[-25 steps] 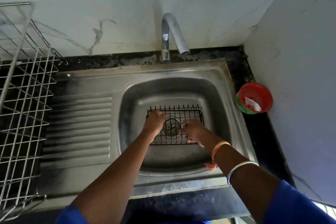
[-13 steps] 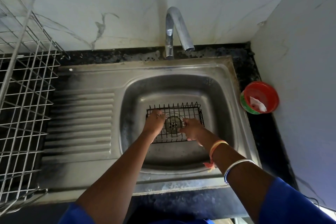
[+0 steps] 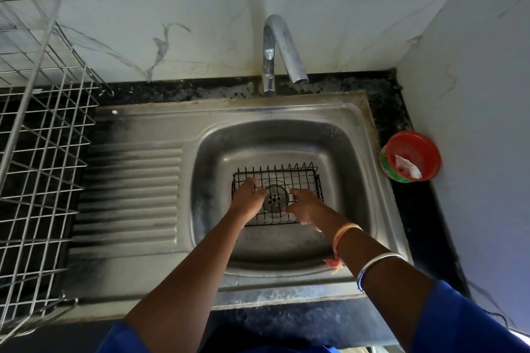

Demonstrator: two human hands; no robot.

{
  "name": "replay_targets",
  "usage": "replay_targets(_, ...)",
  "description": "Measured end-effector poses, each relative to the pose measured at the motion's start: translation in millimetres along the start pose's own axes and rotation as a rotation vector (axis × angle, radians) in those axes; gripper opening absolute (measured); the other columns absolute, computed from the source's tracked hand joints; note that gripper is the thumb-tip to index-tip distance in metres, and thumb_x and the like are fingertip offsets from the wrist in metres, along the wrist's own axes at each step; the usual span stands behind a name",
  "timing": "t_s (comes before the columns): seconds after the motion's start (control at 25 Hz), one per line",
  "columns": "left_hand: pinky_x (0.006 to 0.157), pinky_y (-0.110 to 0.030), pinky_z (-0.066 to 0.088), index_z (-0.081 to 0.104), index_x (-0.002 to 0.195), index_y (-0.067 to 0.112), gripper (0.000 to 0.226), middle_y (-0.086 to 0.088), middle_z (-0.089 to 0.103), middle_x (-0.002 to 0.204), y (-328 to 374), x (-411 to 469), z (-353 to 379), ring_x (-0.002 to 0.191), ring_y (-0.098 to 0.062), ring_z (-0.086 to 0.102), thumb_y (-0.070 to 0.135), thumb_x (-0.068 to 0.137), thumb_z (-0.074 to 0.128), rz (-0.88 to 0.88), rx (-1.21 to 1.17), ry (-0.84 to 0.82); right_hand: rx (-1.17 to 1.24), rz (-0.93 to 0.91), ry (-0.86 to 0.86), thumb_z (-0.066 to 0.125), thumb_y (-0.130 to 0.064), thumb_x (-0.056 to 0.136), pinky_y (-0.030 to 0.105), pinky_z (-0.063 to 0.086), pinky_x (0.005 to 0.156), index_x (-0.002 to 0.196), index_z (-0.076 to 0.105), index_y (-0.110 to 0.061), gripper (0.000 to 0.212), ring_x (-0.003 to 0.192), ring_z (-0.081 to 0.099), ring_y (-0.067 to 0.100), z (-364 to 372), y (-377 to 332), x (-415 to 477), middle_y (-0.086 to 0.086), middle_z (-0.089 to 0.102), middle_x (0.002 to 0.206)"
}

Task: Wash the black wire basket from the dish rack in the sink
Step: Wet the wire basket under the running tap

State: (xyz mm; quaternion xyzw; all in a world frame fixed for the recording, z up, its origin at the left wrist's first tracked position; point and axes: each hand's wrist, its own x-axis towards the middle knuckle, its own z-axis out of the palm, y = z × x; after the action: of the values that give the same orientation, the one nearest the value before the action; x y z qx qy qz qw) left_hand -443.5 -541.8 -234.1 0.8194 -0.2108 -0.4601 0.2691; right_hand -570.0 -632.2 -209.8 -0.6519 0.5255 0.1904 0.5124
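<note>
**Basket held over the drain, tap not seen running**

Nearest, two forearms in blue sleeves are reached into the sink (image 3: 355, 112) from 6 o'clock. An orange thread band (image 3: 342, 233) and a silver bangle (image 3: 378, 264) are worn on the right wrist.

The left hand (image 3: 248, 198) is laid on the 9 o'clock part of the black wire basket (image 3: 304, 178), with its fingers curled over the floor wires in a grasp. The right hand (image 3: 305, 203) is set on the 4 o'clock part. Its fingers are bent toward the wires, but whether a wire is actually gripped cannot be told.

The basket lies flat in the middle of the basin, directly over the drain strainer (image 3: 275, 199), with its far wall upright toward 12 o'clock.

The step in hand is judged to be rubbing the wires clean. No water is seen falling from the faucet (image 3: 272, 51) at 12 o'clock, so it would likely need to be opened. The basket is best steadied with one hand while the other is worked along each wire and into the crossings. It should then be turned so the underside and walls are reached. Thin wires may flex or slip when wet, so a firm hold is advised.

At 9 o'clock a steel dish rack (image 3: 37, 152) stands on the dark surface. At 3 o'clock a red tub (image 3: 410, 156) with a green band is placed. No brand or writing can be read on it or anywhere else.
</note>
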Motion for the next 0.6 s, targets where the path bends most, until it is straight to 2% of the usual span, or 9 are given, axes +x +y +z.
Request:
replay_targets(0.12, 0.085, -0.025, 0.041, 0.043, 0.146, 0.009, 0.047, -0.012, 0.05, 0.147, 12, -5, -6, 0.103, -0.015, 0.058, 0.021, 0.101, 0.051, -0.032, 0.079, -0.065, -0.063, 0.027, 0.015, 0.066, -0.011, 0.088, 0.04, 0.058, 0.085, 0.125, 0.058, -0.006, 0.038, 0.096, 0.065, 0.029, -11, -7, 1, 0.017, 0.063, 0.115)
replay_targets(0.2, 0.08, -0.028, 0.044, 0.059, 0.127, 0.007, 0.031, -0.011, 0.06, 0.13, 28, -2, -12, 0.086, -0.011, 0.055, 0.02, 0.1, 0.051, -0.035, 0.111, -0.126, -0.096, 0.012, 0.04, 0.064, -0.013, 0.09, 0.037, 0.057, 0.085, 0.125, 0.058, -0.006, 0.036, 0.096, 0.065, 0.027, -20, -15, 0, 0.016, 0.062, 0.117)
replay_targets(0.28, 0.081, -0.03, 0.044, 0.062, 0.112, 0.008, 0.02, -0.005, 0.06, 0.111, 50, 0, -19, 0.091, -0.015, 0.054, 0.02, 0.1, 0.05, -0.001, 0.077, -0.159, -0.047, -0.038, 0.058, 0.064, -0.015, 0.09, 0.036, 0.056, 0.087, 0.124, 0.059, -0.008, 0.035, 0.092, 0.064, 0.024, -30, -24, -1, 0.016, 0.064, 0.116)
replay_targets(0.32, 0.079, -0.03, 0.044, 0.062, 0.114, 0.009, 0.022, -0.003, 0.057, 0.108, 64, 0, -24, 0.096, -0.017, 0.054, 0.021, 0.101, 0.05, 0.027, 0.039, -0.158, 0.038, -0.065, 0.064, 0.064, -0.014, 0.09, 0.038, 0.056, 0.088, 0.121, 0.061, -0.008, 0.031, 0.088, 0.064, 0.023, -35, -30, -1, 0.017, 0.066, 0.113)
replay_targets(0.44, 0.078, -0.037, 0.046, 0.063, 0.106, 0.008, 0.021, -0.009, 0.059, 0.099, 104, 7, -40, 0.091, -0.021, 0.055, 0.022, 0.103, 0.048, 0.157, -0.071, -0.051, 0.357, -0.126, 0.051, 0.053, -0.006, 0.095, 0.043, 0.053, 0.094, 0.12, 0.059, 0.003, 0.027, 0.089, 0.062, 0.025, -53, -52, -7, 0.022, 0.066, 0.108)
replay_targets(0.52, 0.079, -0.039, 0.051, 0.065, 0.098, 0.008, 0.021, -0.011, 0.063, 0.092, 127, 15, -52, 0.084, -0.023, 0.059, 0.022, 0.103, 0.05, 0.238, -0.114, 0.105, 0.466, -0.173, 0.038, 0.045, 0.001, 0.098, 0.035, 0.05, 0.096, 0.126, 0.052, 0.009, 0.031, 0.105, 0.062, 0.031, -68, -68, -12, 0.025, 0.06, 0.122)
replay_targets(0.6, 0.07, -0.036, 0.049, 0.059, 0.078, 0.011, 0.026, -0.004, 0.058, 0.073, 147, 25, -62, 0.066, -0.017, 0.054, 0.02, 0.101, 0.052, 0.317, -0.125, 0.237, 0.564, -0.223, 0.031, 0.04, 0.002, 0.099, 0.032, 0.048, 0.1, 0.131, 0.047, 0.008, 0.034, 0.116, 0.059, 0.031, -80, -82, -19, 0.025, 0.055, 0.131)
